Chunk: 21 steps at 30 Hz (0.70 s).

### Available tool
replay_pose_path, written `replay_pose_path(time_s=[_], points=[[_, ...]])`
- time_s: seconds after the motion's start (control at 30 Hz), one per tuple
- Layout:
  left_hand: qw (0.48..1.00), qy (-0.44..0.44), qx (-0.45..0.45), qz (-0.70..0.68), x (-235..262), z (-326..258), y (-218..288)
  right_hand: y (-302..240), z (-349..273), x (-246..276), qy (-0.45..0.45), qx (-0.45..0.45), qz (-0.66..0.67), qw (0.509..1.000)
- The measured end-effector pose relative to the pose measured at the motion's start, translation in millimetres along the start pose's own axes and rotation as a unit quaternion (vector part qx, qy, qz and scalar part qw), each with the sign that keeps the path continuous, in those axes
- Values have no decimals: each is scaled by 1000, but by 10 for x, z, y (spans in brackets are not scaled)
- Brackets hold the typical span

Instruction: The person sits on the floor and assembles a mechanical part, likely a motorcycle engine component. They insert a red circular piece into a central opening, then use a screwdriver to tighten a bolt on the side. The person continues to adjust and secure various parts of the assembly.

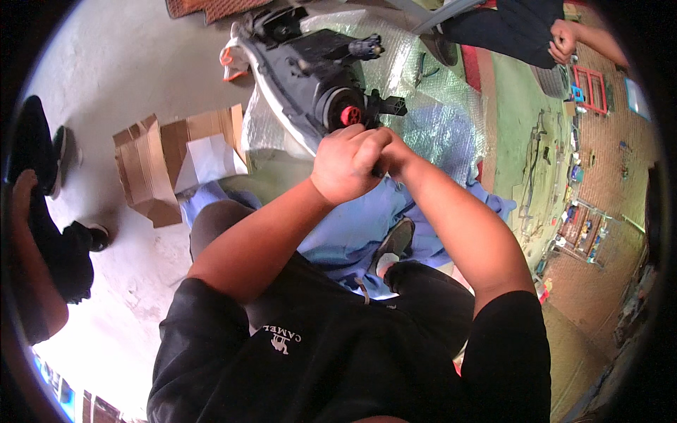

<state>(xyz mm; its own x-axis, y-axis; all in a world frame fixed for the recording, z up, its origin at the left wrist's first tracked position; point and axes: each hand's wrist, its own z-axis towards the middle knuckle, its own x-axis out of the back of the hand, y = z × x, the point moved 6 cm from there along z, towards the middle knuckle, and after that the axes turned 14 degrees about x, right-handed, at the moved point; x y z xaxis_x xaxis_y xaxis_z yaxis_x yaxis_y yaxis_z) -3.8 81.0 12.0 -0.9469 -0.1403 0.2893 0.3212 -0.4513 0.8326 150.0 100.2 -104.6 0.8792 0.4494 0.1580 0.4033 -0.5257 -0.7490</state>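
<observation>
A black car headlight housing (303, 70) lies on its face, with a round rear socket that has a red centre (350, 115). My left hand (345, 163) is clenched just below that socket, knuckles touching its rim. My right hand (396, 151) presses against the left one from the right, fingers curled. Between the two hands shows a small dark part (377, 169), mostly hidden by the fingers. A black plug (389, 106) sticks out of the housing right above my right hand.
Bubble wrap (437, 120) lies under the headlight, and a blue cloth (352, 225) covers my lap. An opened cardboard box (151, 169) sits on the concrete floor at left. One person in black crouches at far left (42, 233). Another person's hand (564, 39) is at top right.
</observation>
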Motion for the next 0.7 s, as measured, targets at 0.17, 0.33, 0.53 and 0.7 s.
replay_pose_path(time_s=[0.17,0.33,0.53,0.7], points=[[998,54,-25,-1,45,20,-5,-191,53,-16,43,76,21,996],[997,57,9,44,68,-3,-49,-145,82,-159,79,45,67,994],[997,63,15,42,126,25,-71,-224,128,-96,88,28,12,996],[994,96,32,52,140,22,-97,-324,139,-101,94,72,23,993]])
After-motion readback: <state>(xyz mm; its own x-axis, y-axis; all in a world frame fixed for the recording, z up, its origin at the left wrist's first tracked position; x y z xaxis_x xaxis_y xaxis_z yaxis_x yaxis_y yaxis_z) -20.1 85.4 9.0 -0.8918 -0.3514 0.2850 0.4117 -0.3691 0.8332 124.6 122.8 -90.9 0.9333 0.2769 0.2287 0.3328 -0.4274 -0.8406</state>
